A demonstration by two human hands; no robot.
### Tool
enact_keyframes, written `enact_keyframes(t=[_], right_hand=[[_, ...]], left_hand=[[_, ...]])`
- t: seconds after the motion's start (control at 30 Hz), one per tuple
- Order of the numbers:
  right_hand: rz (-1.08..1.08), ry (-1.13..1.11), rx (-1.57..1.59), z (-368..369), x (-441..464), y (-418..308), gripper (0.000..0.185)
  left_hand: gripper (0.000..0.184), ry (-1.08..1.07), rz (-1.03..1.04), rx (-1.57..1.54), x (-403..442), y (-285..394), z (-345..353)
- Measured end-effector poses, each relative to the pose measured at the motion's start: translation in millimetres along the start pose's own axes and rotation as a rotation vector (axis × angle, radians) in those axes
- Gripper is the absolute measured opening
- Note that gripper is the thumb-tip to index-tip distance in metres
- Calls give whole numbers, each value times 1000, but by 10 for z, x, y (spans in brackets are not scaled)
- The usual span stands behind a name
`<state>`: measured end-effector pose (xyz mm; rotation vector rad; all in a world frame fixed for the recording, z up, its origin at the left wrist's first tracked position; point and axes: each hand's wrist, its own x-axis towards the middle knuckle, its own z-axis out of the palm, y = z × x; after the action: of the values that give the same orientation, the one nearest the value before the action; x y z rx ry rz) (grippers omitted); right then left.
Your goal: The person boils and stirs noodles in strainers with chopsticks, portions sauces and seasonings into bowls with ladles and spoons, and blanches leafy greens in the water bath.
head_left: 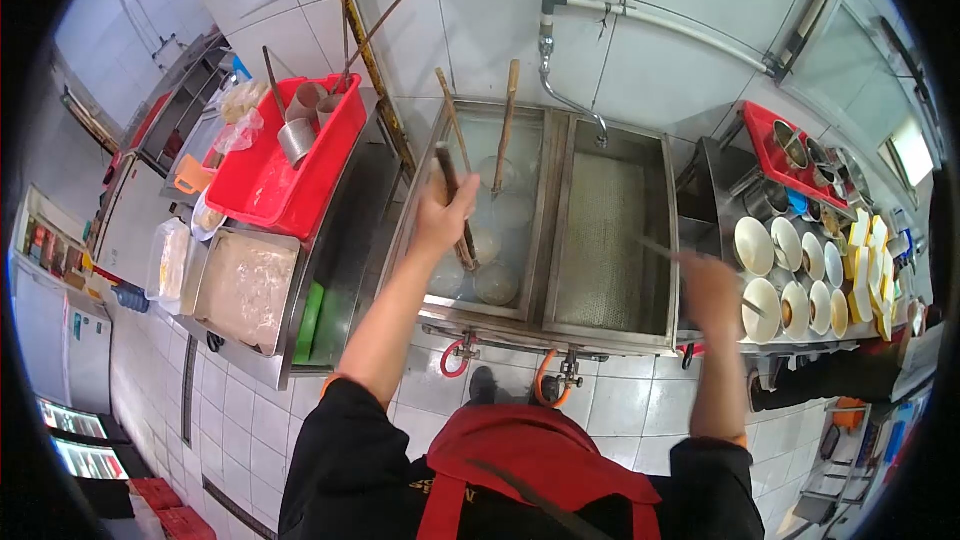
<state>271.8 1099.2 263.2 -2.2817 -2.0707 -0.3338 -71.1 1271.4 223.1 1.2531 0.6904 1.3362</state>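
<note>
My left hand is closed around a dark wooden handle that slants down into the left basin of a steel cooker. Several round strainer baskets sit in the cloudy water there. Two more wooden handles lean up from that basin toward the wall. Blurred by motion, my right hand is at the right edge of the cooker, closed on a thin stick. The stick's front end reaches over the right basin, which holds pale, foamy water. Its kind cannot be made out.
A faucet hangs over the cooker. To the left stand a red bin with metal ladles and a steel tray. White bowls and a red tray line the right counter. Another person's leg shows at far right.
</note>
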Motion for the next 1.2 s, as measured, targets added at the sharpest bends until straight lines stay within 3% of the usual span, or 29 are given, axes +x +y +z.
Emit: enact_keyframes(t=[0.07, 0.1, 0.17, 0.23, 0.3, 0.43, 0.53, 0.6, 0.63, 0.7, 0.77, 0.8, 0.87, 0.93, 1.0, 1.07, 1.13, 1.17, 1.2], right_hand=[[-237, -207, -90, 574, 249, -624, 17], [-394, 33, 128, 604, 345, -1022, 16], [-313, -251, 78, 905, 617, -1655, 21], [-275, -360, 90, 1268, 902, -1945, 23], [-249, -330, 61, 953, 945, -2070, 22], [-152, -287, 44, 18, 799, -2007, 19], [-165, -300, 22, 839, 1204, -2199, 20], [-211, -352, -38, 1324, 1281, -2390, 21], [-163, -324, -9, 1358, 1311, -2427, 21], [-121, -282, 8, 1403, 1423, -2425, 21], [-357, -327, -8, 1515, 1256, -2471, 20], [-354, -332, 0, 1529, 1256, -2467, 20], [-164, -319, 62, 1452, 1427, -2392, 21], [-160, -238, -18, 1417, 1325, -2475, 21], [-291, -375, 57, 1365, 1332, -2443, 20], [-213, -436, 155, 1472, 1418, -2404, 19], [-156, -83, 379, 2115, 1309, -2523, 19], [-337, 169, 242, 2313, 1299, -2608, 17], [-343, 182, 236, 2062, 1298, -2609, 17]], left_hand=[[32, -28, 13, 290, -186, 59, 147], [32, -43, 34, 285, -193, 74, 138], [35, -304, 98, 270, -441, 36, 55], [34, -320, -16, 255, -452, 8, -70], [28, -334, -114, 228, -349, 105, -189], [22, -285, -26, 103, -257, 156, -359], [25, -310, -98, 143, -266, 201, -367], [25, -245, -6, 175, -232, 102, -291], [25, -168, 81, 210, -184, 85, -279], [25, -184, 59, 184, -51, 229, -278], [25, -186, -15, 165, -103, 273, -316], [24, -221, -105, 172, -49, 285, -318], [23, -253, -172, 177, 57, 288, -307], [21, -431, -124, 124, 9, 204, -303], [20, -423, -174, 75, -2, 176, -292], [21, -475, -98, 155, -1, 84, -318], [22, -450, -59, 198, -37, -62, -299], [23, -421, -3, 249, 12, -82, -302], [23, -418, 11, 250, 43, -67, -319]])
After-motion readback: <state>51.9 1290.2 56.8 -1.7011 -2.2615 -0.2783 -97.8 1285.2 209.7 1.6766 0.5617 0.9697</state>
